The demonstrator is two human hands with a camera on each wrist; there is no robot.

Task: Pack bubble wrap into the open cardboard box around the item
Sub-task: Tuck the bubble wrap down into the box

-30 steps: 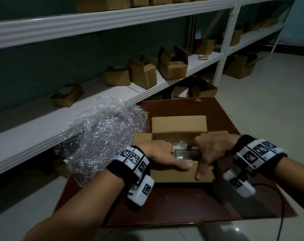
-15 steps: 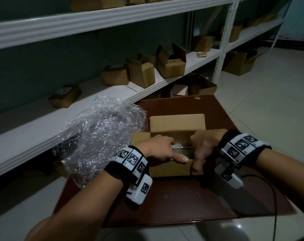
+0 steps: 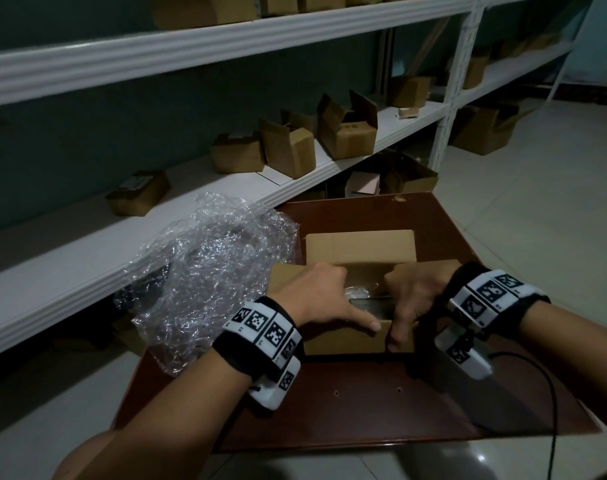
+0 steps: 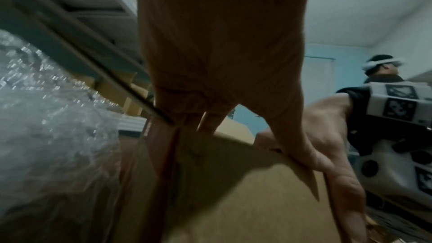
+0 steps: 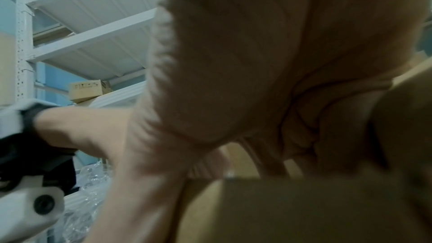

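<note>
Already both hands are down in the open brown cardboard box (image 3: 359, 252) on the dark red-brown table (image 3: 364, 403), so the packing looks partly done at most. Between the hands a dark flat item (image 3: 371, 304) lies inside the box, with only a small scrap of clear wrap (image 3: 355, 290) showing beside it. The left hand (image 3: 324, 299) has its fingers dipped inside the box and its thumb stretched straight along the near rim; whether those fingers pinch anything I cannot tell. The right hand (image 3: 411, 301) curls over the near wall, thumb on the outer face, fingers inside, gripping the cardboard. Most of the crumpled clear bubble wrap (image 3: 208, 275) sits heaped on the table just left of the box, touching or nearly touching its left flap. By my reckoning the bulk of the padding is yet to go in: the heap must be fed around the item and the gaps filled
</note>
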